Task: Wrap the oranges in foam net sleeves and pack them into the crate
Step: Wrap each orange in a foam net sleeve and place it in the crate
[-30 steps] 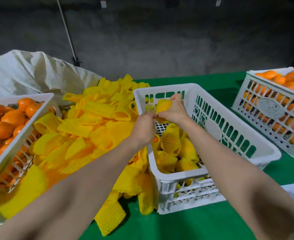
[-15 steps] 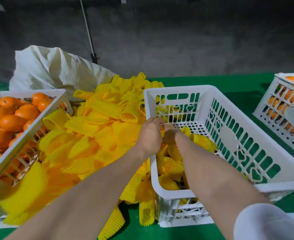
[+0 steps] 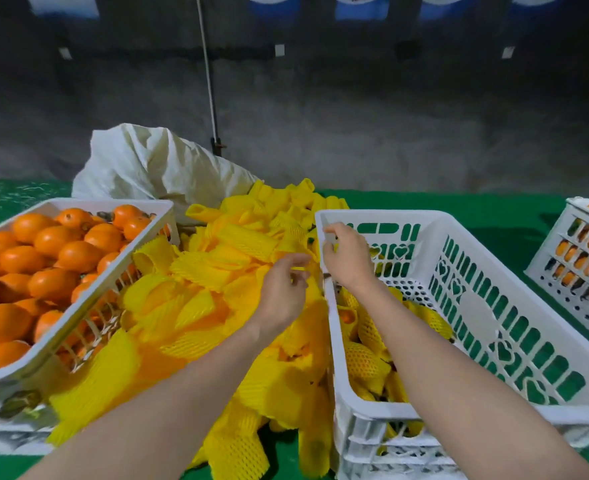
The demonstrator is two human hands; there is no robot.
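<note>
At lower centre-right, wrapped oranges (image 3: 366, 363) are packed in the white crate (image 3: 480, 320), with loose foam net sleeves (image 3: 196, 306) heaped just left of it. Above the heap a yellow sliver of sleeve is pinched by the left hand (image 3: 281, 292); the right hand (image 3: 348, 263) is curled over the crate's left rim, and whether anything is held cannot be told.

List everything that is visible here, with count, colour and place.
left crate: one, white, left side
bare oranges: many, orange, in left crate
foam net sleeves: pile, yellow, left of middle crate
middle crate: one, white, centre right
wrapped oranges: several, yellow-netted, in middle crate
right crate: one, white, far right
sack: one, white, behind sleeves
table cover: one, green, underneath
hands: two; left hand over sleeves, right hand at middle crate's rim; grip unclear
</note>
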